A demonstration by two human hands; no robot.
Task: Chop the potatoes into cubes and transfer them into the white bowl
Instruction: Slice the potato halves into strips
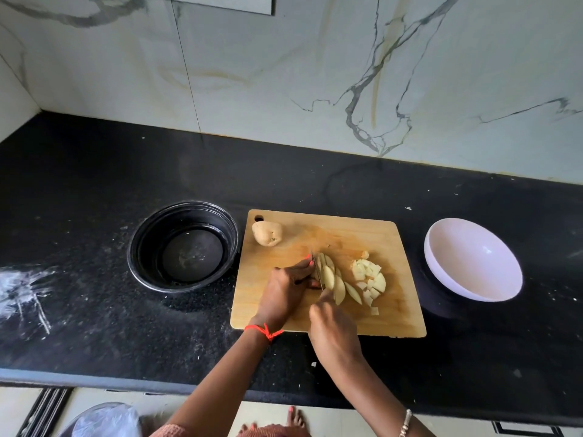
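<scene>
Black stone counter [94,184] against a marbled wall [284,74]. A wooden cutting board [362,234] lies flat near the counter's front edge.

Item 1: one whole, unpeeled potato [266,234] sits in the board's far left corner, just beside the hanging hole.

Item 2: potato slices [334,282] lie fanned and overlapping at the middle of the board. A heap of potato cubes [369,275] lies just to their right, toward the board's right edge, with one cube a little nearer the front edge.

Item 3: the left hand [288,291], with a red thread [263,329] at the wrist, is curled over the left end of the slices, fingertips bent down and pressed close to the blade.

Item 4: the right hand [331,329] is closed round the handle of the knife [318,272]. The handle is hidden in the fist. The blade points away from the person, edge down into the slices.

Item 5: the white bowl [467,257] stands upright on the counter off the board's right edge, not touching it. A black bowl [142,247] stands off the left edge, close to the board.
</scene>
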